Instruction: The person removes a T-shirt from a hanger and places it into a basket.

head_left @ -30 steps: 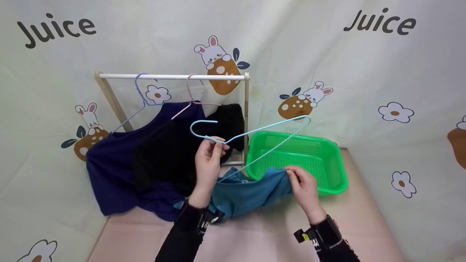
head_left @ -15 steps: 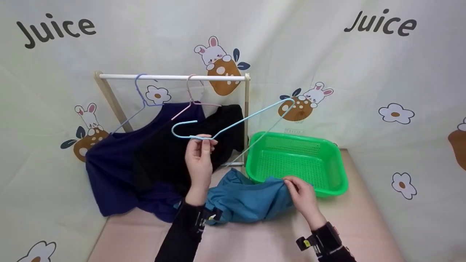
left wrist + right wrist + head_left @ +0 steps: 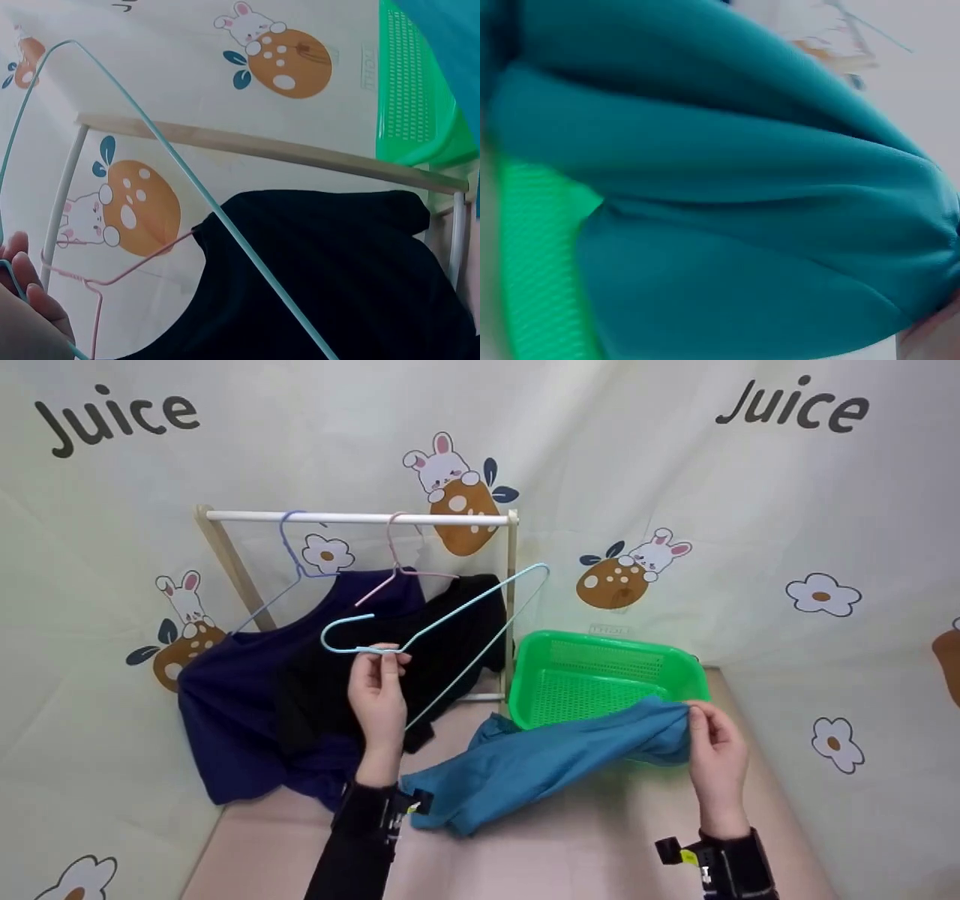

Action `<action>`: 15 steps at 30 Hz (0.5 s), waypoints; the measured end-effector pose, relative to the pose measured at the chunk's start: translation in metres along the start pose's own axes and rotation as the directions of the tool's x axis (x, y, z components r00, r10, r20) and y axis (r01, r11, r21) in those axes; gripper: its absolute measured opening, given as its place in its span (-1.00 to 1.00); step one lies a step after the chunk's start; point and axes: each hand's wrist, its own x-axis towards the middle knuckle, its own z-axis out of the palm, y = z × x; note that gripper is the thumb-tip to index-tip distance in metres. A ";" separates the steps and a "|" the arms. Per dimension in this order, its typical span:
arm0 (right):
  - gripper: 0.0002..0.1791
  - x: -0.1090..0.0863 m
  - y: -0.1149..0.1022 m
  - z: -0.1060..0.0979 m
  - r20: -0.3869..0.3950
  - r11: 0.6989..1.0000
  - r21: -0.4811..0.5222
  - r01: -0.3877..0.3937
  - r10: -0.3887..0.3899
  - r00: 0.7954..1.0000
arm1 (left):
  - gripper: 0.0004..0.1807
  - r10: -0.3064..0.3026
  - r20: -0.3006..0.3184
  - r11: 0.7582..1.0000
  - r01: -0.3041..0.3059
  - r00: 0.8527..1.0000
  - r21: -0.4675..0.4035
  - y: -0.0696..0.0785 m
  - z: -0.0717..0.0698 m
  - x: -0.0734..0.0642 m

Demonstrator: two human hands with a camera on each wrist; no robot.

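My left hand (image 3: 379, 690) pinches a light blue wire hanger (image 3: 472, 601) at the base of its hook. The hook points left and the body of the hanger slants up to the right, in front of the black garment. Out to the right, my right hand (image 3: 718, 746) pinches one corner of a teal garment (image 3: 540, 761). The cloth stretches down and left from those fingers, passing over the front of the basket. In the right wrist view the teal garment (image 3: 727, 195) fills most of the picture in folds.
A rack with a white rod (image 3: 345, 517) carries a navy garment (image 3: 232, 712) on a purple hanger (image 3: 289, 555) and a black garment (image 3: 330, 682) on a pink hanger (image 3: 395, 562). Right of it, a green basket (image 3: 536, 645) sits on the pink tabletop (image 3: 525, 862), near the curtain.
My left hand has carried the hanger leftward, off the teal garment. My right hand has moved right, after a slight dip, and draws the teal garment out taut across the basket's front.
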 end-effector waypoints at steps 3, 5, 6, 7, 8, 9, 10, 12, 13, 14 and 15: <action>-0.81 0.008 -0.014 -0.010 -0.068 0.986 0.117 -0.116 0.124 0.990 | -0.88 0.003 -0.029 1.000 -0.002 1.000 0.020 -0.002 -0.004 0.003; -0.83 0.011 -0.022 -0.014 -0.092 0.973 0.179 -0.147 0.165 0.982 | -0.89 0.006 -0.048 0.999 -0.004 0.999 0.036 -0.005 -0.007 0.005; -0.83 0.011 -0.025 -0.015 -0.097 0.969 0.195 -0.149 0.170 0.981 | -0.90 0.003 -0.059 0.999 0.000 0.998 0.049 -0.005 -0.008 0.006; -0.82 0.012 -0.027 -0.015 -0.091 0.971 0.187 -0.146 0.166 0.982 | -0.90 0.001 -0.069 0.998 0.003 0.998 0.063 -0.003 -0.008 0.007; -0.80 0.011 -0.028 -0.014 -0.079 0.976 0.168 -0.140 0.155 0.985 | -0.91 0.005 -0.078 0.997 0.001 0.997 0.082 0.001 -0.009 0.008; -0.78 0.011 -0.028 -0.013 -0.057 0.980 0.151 -0.129 0.139 0.989 | -0.91 0.014 -0.087 0.994 -0.005 0.996 0.107 0.005 -0.008 0.008; -0.76 0.010 -0.027 -0.011 -0.031 0.985 0.129 -0.116 0.121 0.992 | -0.91 0.023 -0.094 0.991 -0.011 0.995 0.135 0.009 -0.008 0.008; -0.75 0.008 -0.022 -0.007 0.026 0.992 0.086 -0.088 0.086 0.996 | -0.91 0.038 -0.103 0.981 -0.017 0.994 0.194 0.017 -0.008 0.008; -0.76 0.006 -0.019 -0.005 0.054 0.996 0.060 -0.071 0.068 0.996 | -0.92 0.043 -0.105 0.975 -0.019 0.994 0.223 0.021 -0.008 0.007; -0.77 0.005 -0.015 -0.002 0.082 0.998 0.038 -0.060 0.056 0.995 | -0.91 0.050 -0.108 0.968 -0.022 0.993 0.251 0.023 -0.008 0.007; -0.78 0.004 -0.012 0.000 0.108 0.998 0.024 -0.049 0.047 0.993 | -0.91 0.054 -0.114 0.962 -0.021 0.992 0.274 0.023 -0.009 0.007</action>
